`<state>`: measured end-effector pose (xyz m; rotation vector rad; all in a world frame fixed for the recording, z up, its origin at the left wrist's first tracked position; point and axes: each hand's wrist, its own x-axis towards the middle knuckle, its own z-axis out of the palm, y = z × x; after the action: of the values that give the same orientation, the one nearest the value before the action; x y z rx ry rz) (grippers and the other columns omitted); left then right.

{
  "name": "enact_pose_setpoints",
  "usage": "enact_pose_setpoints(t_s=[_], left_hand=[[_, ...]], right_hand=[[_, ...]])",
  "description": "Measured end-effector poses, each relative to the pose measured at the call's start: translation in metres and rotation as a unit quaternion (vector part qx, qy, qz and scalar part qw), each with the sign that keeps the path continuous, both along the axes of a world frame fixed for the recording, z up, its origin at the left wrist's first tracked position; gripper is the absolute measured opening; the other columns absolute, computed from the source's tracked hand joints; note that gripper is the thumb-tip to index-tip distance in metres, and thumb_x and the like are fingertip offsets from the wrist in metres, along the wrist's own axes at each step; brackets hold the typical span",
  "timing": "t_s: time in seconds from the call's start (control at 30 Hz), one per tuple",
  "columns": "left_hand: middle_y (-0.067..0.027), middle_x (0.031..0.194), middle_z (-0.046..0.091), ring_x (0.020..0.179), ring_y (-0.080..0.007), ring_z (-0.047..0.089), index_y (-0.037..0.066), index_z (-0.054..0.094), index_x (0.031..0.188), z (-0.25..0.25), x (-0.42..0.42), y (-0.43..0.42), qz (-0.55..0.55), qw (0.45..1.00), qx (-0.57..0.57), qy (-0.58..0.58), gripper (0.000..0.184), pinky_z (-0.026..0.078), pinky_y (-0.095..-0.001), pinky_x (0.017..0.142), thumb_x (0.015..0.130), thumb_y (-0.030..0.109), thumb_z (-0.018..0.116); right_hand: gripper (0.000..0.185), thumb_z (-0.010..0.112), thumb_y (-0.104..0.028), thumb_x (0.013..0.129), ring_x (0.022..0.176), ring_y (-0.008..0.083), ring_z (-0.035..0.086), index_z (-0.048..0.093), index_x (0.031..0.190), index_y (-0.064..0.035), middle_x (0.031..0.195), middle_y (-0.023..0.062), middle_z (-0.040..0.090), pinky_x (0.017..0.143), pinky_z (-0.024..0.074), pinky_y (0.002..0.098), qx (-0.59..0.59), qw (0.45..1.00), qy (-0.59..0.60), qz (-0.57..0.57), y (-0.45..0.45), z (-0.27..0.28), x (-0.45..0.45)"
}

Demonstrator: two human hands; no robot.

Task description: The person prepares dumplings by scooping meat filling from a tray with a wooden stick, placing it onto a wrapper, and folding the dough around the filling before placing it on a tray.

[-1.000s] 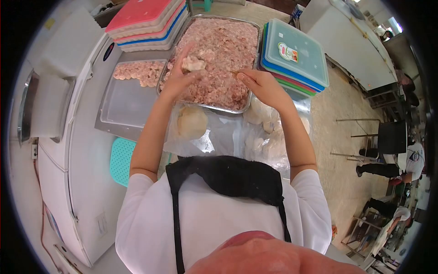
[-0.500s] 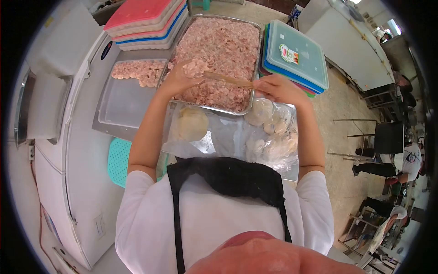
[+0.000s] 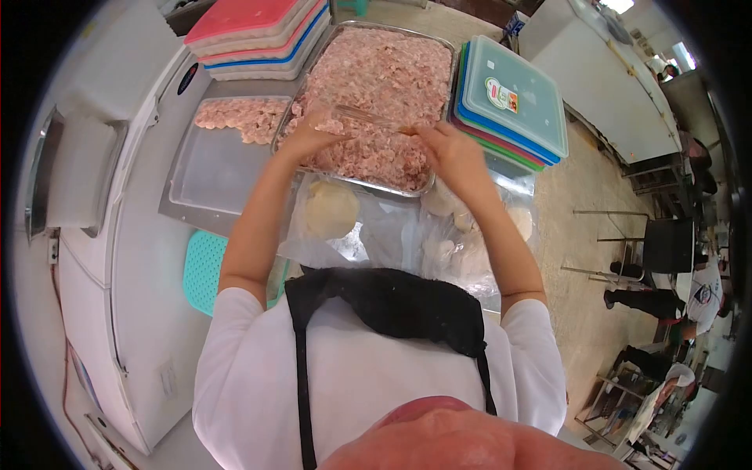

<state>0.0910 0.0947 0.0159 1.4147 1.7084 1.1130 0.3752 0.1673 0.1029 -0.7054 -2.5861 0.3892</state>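
Observation:
My left hand (image 3: 307, 139) is curled over the left side of a metal tray of pink ground meat (image 3: 376, 70). In its fingers is a dumpling (image 3: 327, 123), a soft pale wrapper with meat filling, blurred here. My right hand (image 3: 448, 153) grips a thin wooden stick (image 3: 372, 119) that reaches left across the meat toward the dumpling. Close to my body, a stack of round pale dough wrappers (image 3: 330, 210) lies on plastic. Bagged dough rounds (image 3: 462, 254) lie below my right forearm, partly hidden by it.
Left of the meat, a translucent tray (image 3: 223, 176) has rows of dumplings (image 3: 239, 117) at its far end. Stacked lidded containers stand at the back left (image 3: 251, 39) and right (image 3: 509, 98). A turquoise basket (image 3: 207, 270) sits below. Other people work at far right.
My right hand has moved left and inward over the tray, bringing the wooden stick with it. My left hand has shifted slightly and stays near the same spot.

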Motion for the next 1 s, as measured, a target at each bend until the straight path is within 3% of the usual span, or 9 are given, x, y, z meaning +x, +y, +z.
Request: enact_pose_setpoints(t_s=[0.07, 0.17, 0.3, 0.43, 0.5, 0.63, 0.73, 0.9, 1.0], left_hand=[[-0.0094, 0.112, 0.064, 0.103, -0.0191, 0.058, 0.005, 0.063, 0.113, 0.013, 0.003, 0.0, -0.025, 0.996, -0.075, -0.032, 0.045, 0.045, -0.0315, 0.09, 0.074, 0.022, 0.077], [-0.0089, 0.119, 0.061, 0.108, -0.0187, 0.056, 0.005, 0.06, 0.118, 0.042, 0.024, -0.015, 0.006, 0.994, -0.111, 0.017, 0.047, 0.043, -0.0315, 0.095, 0.076, 0.019, 0.075], [-0.0144, 0.121, 0.059, 0.104, -0.023, 0.059, 0.006, 0.052, 0.127, 0.027, 0.002, -0.017, -0.023, 0.988, 0.081, 0.126, 0.064, 0.044, -0.0349, 0.092, 0.072, 0.025, 0.078], [-0.0129, 0.117, 0.061, 0.108, -0.0269, 0.057, 0.005, 0.057, 0.119, 0.088, 0.028, -0.023, -0.072, 0.978, 0.131, 0.145, 0.054, 0.042, -0.0366, 0.096, 0.072, 0.024, 0.077], [-0.0134, 0.119, 0.059, 0.112, -0.0273, 0.055, 0.005, 0.058, 0.119, 0.092, 0.025, -0.017, -0.166, 0.979, 0.059, 0.106, 0.054, 0.041, -0.0376, 0.097, 0.072, 0.023, 0.077], [-0.0123, 0.112, 0.063, 0.105, -0.0281, 0.058, 0.004, 0.061, 0.112, 0.092, 0.029, -0.021, -0.137, 0.969, 0.046, 0.201, 0.047, 0.043, -0.0357, 0.094, 0.071, 0.023, 0.077], [-0.0133, 0.107, 0.064, 0.101, -0.0284, 0.059, 0.003, 0.062, 0.108, 0.059, 0.016, -0.014, -0.095, 0.984, 0.021, 0.149, 0.045, 0.045, -0.036, 0.09, 0.07, 0.023, 0.077], [-0.0133, 0.109, 0.064, 0.103, -0.0287, 0.06, 0.003, 0.062, 0.109, 0.065, 0.021, -0.015, -0.1, 0.979, -0.055, 0.169, 0.048, 0.045, -0.0358, 0.09, 0.069, 0.024, 0.078], [-0.0129, 0.116, 0.062, 0.108, -0.0268, 0.058, 0.005, 0.058, 0.116, 0.031, 0.011, -0.029, 0.012, 0.977, 0.074, 0.202, 0.053, 0.044, -0.0335, 0.093, 0.071, 0.025, 0.078]], right_hand=[[0.025, 0.058, -0.024, 0.088, 0.079, 0.0326, 0.061, 0.063, 0.111, -0.0166, 0.085, 0.0128, 0.061, 0.064, 0.0483, 0.043, 0.027, 0.999, 0.038, 0.018, -0.011, -0.017, -0.009], [0.024, 0.055, -0.028, 0.09, 0.079, 0.0326, 0.061, 0.064, 0.11, -0.0179, 0.084, 0.0132, 0.061, 0.065, 0.0485, 0.0426, 0.028, 0.974, -0.204, -0.091, 0.034, -0.075, -0.004], [0.022, 0.054, -0.024, 0.089, 0.083, 0.0349, 0.062, 0.068, 0.102, -0.0125, 0.08, 0.0152, 0.063, 0.07, 0.0482, 0.0452, -0.046, 0.986, -0.141, -0.079, 0.045, -0.037, 0.031], [0.026, 0.059, -0.023, 0.091, 0.087, 0.024, 0.065, 0.067, 0.111, -0.0073, 0.1, 0.0143, 0.068, 0.078, 0.0486, 0.031, -0.302, 0.948, 0.091, 0.043, 0.021, 0.008, 0.03], [0.026, 0.06, -0.02, 0.091, 0.087, 0.0205, 0.065, 0.066, 0.111, -0.0052, 0.103, 0.0137, 0.068, 0.078, 0.0483, 0.0293, -0.287, 0.95, 0.077, 0.097, 0.009, -0.01, 0.014], [0.023, 0.061, -0.019, 0.09, 0.084, 0.0224, 0.065, 0.067, 0.107, -0.0065, 0.098, 0.0117, 0.067, 0.074, 0.0497, 0.031, -0.258, 0.962, -0.012, 0.095, 0.021, -0.016, 0.009], [0.021, 0.061, -0.021, 0.089, 0.08, 0.0278, 0.064, 0.068, 0.104, -0.0099, 0.089, 0.01, 0.065, 0.068, 0.0499, 0.0365, 0.005, 1.0, -0.022, -0.003, 0.012, -0.012, 0.01], [0.018, 0.059, -0.026, 0.089, 0.076, 0.0327, 0.062, 0.067, 0.1, -0.0143, 0.082, 0.0114, 0.061, 0.064, 0.0483, 0.0431, 0.016, 0.998, -0.052, -0.034, 0.007, -0.048, 0.005], [0.02, 0.058, -0.028, 0.089, 0.077, 0.0333, 0.062, 0.068, 0.101, -0.0143, 0.082, 0.0128, 0.063, 0.065, 0.0487, 0.0424, 0.007, 0.989, -0.132, -0.072, 0.03, -0.047, 0.034]])
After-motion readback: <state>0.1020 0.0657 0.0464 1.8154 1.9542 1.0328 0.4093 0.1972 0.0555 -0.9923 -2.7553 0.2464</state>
